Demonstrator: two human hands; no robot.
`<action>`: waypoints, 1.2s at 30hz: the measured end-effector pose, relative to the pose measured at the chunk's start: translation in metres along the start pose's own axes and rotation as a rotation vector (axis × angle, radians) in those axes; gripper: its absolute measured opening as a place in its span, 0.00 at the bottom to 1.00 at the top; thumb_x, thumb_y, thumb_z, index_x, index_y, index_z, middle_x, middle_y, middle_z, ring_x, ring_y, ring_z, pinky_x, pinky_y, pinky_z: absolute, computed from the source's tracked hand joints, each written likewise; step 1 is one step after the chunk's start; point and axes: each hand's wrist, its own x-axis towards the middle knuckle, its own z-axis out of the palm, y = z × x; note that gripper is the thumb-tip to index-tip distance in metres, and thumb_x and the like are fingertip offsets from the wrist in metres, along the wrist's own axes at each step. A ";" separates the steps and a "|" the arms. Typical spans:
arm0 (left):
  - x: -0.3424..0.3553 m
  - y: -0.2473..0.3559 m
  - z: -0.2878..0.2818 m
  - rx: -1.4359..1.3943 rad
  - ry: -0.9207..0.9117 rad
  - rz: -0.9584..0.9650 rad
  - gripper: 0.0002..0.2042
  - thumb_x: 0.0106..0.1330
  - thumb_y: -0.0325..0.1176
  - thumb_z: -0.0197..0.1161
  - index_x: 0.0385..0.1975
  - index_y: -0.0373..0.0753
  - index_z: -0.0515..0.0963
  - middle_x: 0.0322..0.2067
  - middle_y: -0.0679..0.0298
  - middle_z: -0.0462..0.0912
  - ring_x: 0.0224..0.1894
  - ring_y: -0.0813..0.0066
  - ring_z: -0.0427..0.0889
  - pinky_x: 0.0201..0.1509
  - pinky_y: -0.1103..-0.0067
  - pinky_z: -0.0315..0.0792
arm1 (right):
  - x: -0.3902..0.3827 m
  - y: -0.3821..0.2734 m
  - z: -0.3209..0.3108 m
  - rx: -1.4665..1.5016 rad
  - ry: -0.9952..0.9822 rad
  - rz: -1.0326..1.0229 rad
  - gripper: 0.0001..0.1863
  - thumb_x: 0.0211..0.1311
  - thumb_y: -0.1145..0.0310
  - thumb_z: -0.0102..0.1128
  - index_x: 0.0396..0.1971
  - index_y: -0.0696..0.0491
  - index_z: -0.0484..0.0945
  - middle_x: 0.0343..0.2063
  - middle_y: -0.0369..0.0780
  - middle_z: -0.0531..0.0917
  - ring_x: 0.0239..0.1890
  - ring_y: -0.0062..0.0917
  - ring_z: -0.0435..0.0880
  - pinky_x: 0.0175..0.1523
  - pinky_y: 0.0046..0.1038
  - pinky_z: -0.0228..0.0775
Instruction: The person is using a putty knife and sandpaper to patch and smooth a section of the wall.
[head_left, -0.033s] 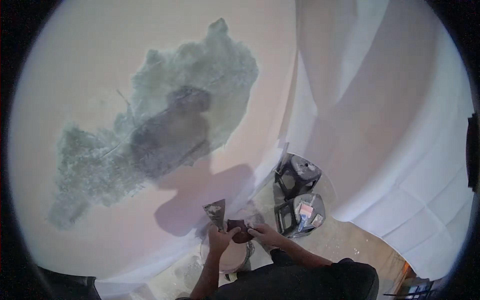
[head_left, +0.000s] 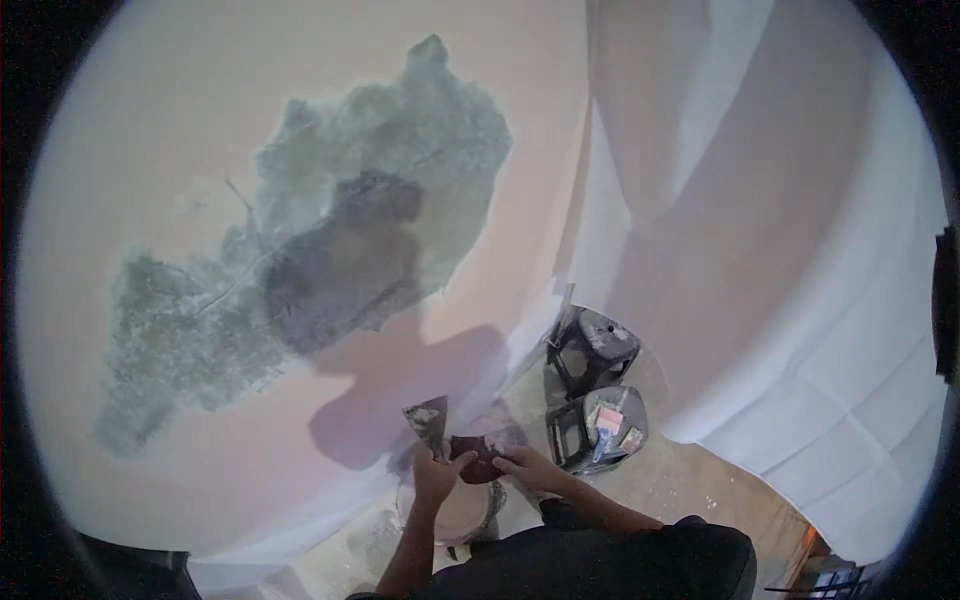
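Observation:
My left hand (head_left: 436, 476) is closed around a putty knife (head_left: 428, 422), its wide, smeared blade pointing up. With its thumb, the same hand pinches the left side of a flat dark reddish-brown piece (head_left: 474, 463), whose exact kind I cannot make out. The thumb and fingers of my right hand (head_left: 530, 470) grip that piece's right edge. Below both hands stands a round bucket (head_left: 462, 512) with pale pinkish stuff in it, partly hidden by my arm and body. Ahead, a pale wall (head_left: 200, 80) carries a large grey-green patch (head_left: 440, 150), crossed by my shadow.
Two dark plastic stools, a far one (head_left: 612, 338) and a nearer one (head_left: 632, 400), stand to the right on the floor (head_left: 680, 480). A brush (head_left: 608, 422) and a small block (head_left: 632, 439) lie on the nearer stool. White sheeting (head_left: 800, 280) hangs along the right.
Almost nothing differs: the view has shifted slightly, and both hands with the putty knife and brown piece appear a little farther left and up. The grips are unchanged.

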 end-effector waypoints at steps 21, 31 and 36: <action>-0.023 0.108 0.154 0.249 -0.042 0.019 0.18 0.54 0.41 0.72 0.32 0.34 0.75 0.24 0.55 0.77 0.27 0.58 0.77 0.32 0.64 0.70 | -0.057 0.032 -0.169 0.277 -0.027 -0.378 0.26 0.62 0.62 0.66 0.54 0.62 0.73 0.35 0.42 0.84 0.38 0.23 0.83 0.48 0.30 0.75; 0.123 0.242 0.008 0.163 0.530 0.413 0.08 0.66 0.32 0.57 0.40 0.37 0.78 0.23 0.57 0.81 0.24 0.63 0.83 0.31 0.68 0.74 | 0.037 -0.149 -0.210 0.046 0.546 -0.948 0.15 0.63 0.70 0.60 0.48 0.58 0.75 0.39 0.44 0.84 0.42 0.29 0.83 0.48 0.31 0.74; 0.196 0.270 -0.098 0.500 0.646 0.582 0.06 0.59 0.28 0.56 0.30 0.32 0.78 0.25 0.51 0.83 0.27 0.62 0.84 0.31 0.70 0.75 | 0.076 -0.274 -0.229 -0.366 0.719 -1.448 0.14 0.56 0.78 0.59 0.43 0.58 0.78 0.42 0.49 0.82 0.45 0.46 0.81 0.51 0.35 0.75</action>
